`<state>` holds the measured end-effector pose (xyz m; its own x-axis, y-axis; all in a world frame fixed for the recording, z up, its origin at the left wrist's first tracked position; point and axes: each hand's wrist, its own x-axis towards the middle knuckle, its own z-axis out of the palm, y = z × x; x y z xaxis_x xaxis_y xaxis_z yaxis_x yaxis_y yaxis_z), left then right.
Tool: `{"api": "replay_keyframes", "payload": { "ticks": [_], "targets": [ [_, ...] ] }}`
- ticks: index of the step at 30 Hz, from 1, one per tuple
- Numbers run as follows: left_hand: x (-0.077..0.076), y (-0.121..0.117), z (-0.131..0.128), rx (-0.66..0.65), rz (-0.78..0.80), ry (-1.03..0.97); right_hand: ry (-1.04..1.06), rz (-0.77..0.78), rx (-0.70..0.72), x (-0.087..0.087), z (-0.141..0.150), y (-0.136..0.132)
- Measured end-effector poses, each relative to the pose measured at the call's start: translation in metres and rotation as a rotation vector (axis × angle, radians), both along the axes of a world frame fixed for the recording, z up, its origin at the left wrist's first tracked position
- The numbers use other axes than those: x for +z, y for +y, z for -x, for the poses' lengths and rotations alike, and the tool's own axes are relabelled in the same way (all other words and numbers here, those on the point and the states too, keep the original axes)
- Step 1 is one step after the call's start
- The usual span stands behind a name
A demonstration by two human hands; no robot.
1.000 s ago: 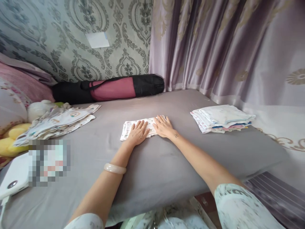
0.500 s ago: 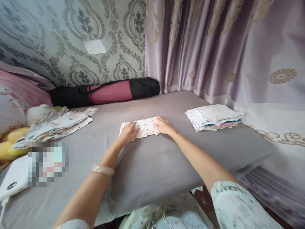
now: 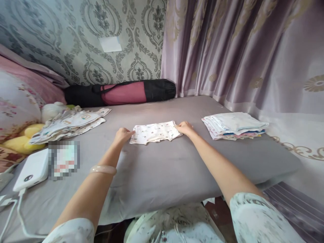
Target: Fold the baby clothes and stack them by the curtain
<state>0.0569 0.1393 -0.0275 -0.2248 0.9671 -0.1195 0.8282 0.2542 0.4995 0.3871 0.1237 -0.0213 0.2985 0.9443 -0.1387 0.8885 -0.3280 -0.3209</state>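
A small white printed cloth (image 3: 155, 132), folded into a strip, lies flat in the middle of the grey bed sheet (image 3: 162, 168). My left hand (image 3: 123, 134) is curled at the cloth's left end, fingertips pinching its edge. At the right end my right hand (image 3: 185, 128) grips the other edge with bent fingers. A pale bangle sits on my left wrist.
A stack of folded cloths (image 3: 234, 125) lies to the right near the curtain (image 3: 240, 54). A loose pile of printed cloths (image 3: 69, 123) lies at the left, beside pillows and a yellow plush toy (image 3: 21, 138). A black and pink roll bag (image 3: 121, 92) rests against the wall. A white power bank (image 3: 31, 168) with cable lies front left.
My hands have slid apart from the middle of the cloth to its two ends and curled onto its edges. The cloth now shows fully between them.
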Motion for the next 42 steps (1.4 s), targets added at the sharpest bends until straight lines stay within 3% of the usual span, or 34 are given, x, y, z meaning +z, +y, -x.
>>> {"api": "replay_keyframes", "payload": {
  "ticks": [7,14,18,23,27,34,38,42],
  "targets": [
    [0.000,0.002,-0.011,0.044,-0.009,-0.223,0.015,0.042,0.002,0.001,0.012,0.007],
    [-0.003,0.008,-0.012,0.013,0.019,-0.224,0.096,-0.002,0.015,0.001,0.011,0.005],
    [-0.002,0.011,-0.010,0.052,0.040,-0.260,0.181,0.007,-0.039,-0.002,0.008,0.008],
    [0.003,0.010,-0.013,0.064,0.083,-0.307,0.218,0.011,-0.011,0.000,0.008,0.006],
    [0.016,0.002,-0.019,0.040,0.064,-0.283,0.176,-0.002,0.006,0.006,0.012,-0.001],
    [0.054,-0.009,-0.037,-0.046,-0.056,-0.272,0.109,-0.040,-0.010,0.028,0.009,-0.015],
    [0.072,-0.013,-0.062,-0.146,-0.071,-0.345,0.066,-0.088,-0.014,0.049,-0.013,-0.028],
    [0.079,-0.015,-0.100,-0.299,-0.066,-0.501,0.000,-0.130,-0.081,0.075,-0.051,-0.046]
  ]
}}
